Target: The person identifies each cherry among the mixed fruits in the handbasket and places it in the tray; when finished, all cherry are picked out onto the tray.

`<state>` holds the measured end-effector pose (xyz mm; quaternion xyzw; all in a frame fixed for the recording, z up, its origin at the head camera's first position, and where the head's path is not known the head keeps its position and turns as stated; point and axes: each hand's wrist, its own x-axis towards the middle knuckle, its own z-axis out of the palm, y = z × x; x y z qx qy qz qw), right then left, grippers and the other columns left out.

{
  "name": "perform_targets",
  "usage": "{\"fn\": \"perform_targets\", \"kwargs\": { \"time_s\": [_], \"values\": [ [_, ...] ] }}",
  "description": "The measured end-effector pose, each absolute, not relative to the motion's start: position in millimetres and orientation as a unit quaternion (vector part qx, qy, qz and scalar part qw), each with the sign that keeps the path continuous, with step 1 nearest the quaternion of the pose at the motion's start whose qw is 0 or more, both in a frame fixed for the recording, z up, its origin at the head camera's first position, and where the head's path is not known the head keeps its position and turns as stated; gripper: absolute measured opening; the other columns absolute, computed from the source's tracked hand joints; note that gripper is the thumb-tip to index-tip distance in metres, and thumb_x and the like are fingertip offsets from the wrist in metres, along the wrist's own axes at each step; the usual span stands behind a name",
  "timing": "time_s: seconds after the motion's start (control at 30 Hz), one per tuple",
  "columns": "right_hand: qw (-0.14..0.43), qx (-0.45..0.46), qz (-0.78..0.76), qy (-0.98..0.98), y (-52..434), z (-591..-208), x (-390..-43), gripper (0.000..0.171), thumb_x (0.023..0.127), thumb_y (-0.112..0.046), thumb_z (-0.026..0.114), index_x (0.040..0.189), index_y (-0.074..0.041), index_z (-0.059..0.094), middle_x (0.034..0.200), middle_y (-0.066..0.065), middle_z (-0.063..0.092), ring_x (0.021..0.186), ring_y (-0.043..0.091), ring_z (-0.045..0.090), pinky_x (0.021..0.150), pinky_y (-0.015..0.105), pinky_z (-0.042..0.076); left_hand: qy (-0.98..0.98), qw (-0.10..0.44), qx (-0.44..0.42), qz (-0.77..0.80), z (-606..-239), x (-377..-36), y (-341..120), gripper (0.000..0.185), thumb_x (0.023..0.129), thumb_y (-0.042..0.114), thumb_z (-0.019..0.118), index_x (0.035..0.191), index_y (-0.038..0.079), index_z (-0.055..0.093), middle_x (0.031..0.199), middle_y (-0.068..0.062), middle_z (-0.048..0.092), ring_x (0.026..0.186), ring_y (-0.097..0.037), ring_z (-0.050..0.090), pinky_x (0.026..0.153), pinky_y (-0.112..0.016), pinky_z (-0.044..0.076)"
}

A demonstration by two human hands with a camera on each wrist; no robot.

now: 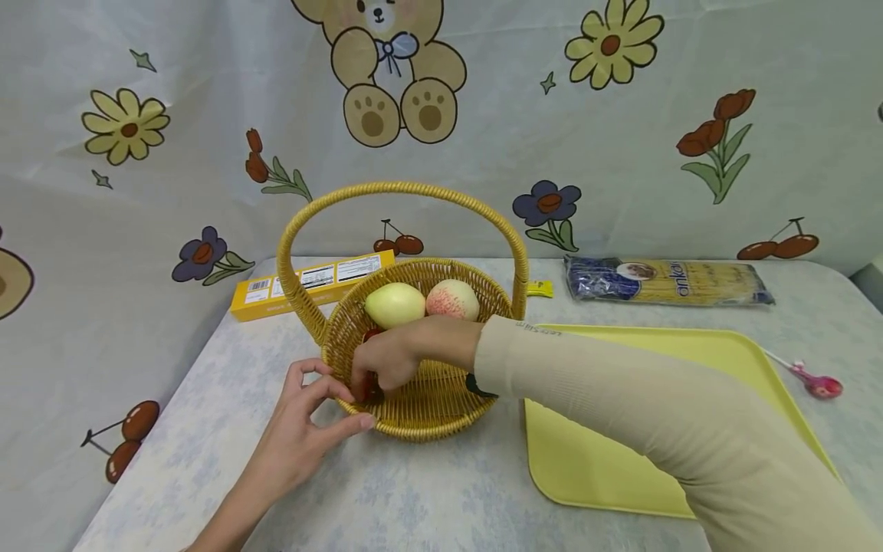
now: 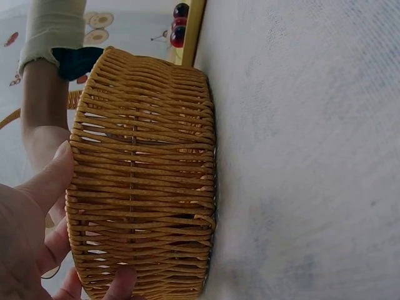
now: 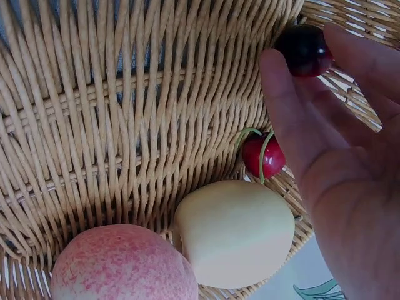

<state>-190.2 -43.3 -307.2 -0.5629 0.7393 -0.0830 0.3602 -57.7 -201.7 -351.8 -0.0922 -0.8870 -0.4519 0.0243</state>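
Nearest the head camera, a beige knit sleeve runs forward across a smooth, pale yellow tray with rounded corners. Its right hand dips into a round wicker basket, woven of glossy tan cane with a tall arched handle. The right wrist view shows the fingers gently curved, their tips touching a dark, shiny cherry against the ribbed inner wall; whether they actually pinch it I cannot tell. Just below lies a brighter red cherry with a thin green stem.

On the near left, the left hand steadies the basket from outside, thumb and fingers lightly curved against the woven wall and rim.

Deeper in the basket rest a smooth, pale green egg-shaped fruit and a speckled pink peach, touching side by side.

Farther back on the mottled blue-white tabletop lie a long yellow cardboard box on the left, a crinkly plastic packet of spaghetti on the right, and a pink lollipop beside the tray.
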Motion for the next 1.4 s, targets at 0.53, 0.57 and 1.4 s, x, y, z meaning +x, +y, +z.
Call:
{"fn": "perform_targets", "kwargs": {
  "time_s": [0.53,0.57,1.4],
  "values": [
    [0.312,-0.522,-0.11,0.787,-10,-284,-192,0.032,0.087,0.002,0.07,0.118,-0.007,0.07,0.108,-0.003,0.066,0.099,0.011,0.055,0.087,0.024,0.046,-0.881,0.015,-0.084,-0.465,-352,-59,-202,0.025,0.079,0.02,0.085,0.085,0.012,0.062,0.119,-0.01,0.032,0.117,-0.033,0.046,0.1,-0.058,0.041],
    [0.306,-0.522,-0.118,0.788,-6,-283,-192,0.031,0.088,0.0,0.071,0.117,-0.007,0.07,0.107,-0.004,0.065,0.099,0.011,0.055,0.087,0.024,0.045,-0.881,0.015,-0.085,-0.465,-352,-60,-202,0.025,0.079,0.02,0.085,0.085,0.012,0.062,0.119,-0.01,0.032,0.117,-0.033,0.047,0.1,-0.058,0.041],
    [0.141,-0.473,-0.257,0.831,133,-271,-132,0.034,0.094,-0.011,0.068,0.128,-0.013,0.063,0.117,-0.004,0.059,0.095,0.005,0.06,0.082,0.028,0.053,-0.884,0.014,-0.089,-0.459,-352,-61,-202,0.027,0.078,0.021,0.086,0.085,0.013,0.061,0.119,-0.011,0.032,0.115,-0.032,0.048,0.099,-0.057,0.043]
  ]
}}
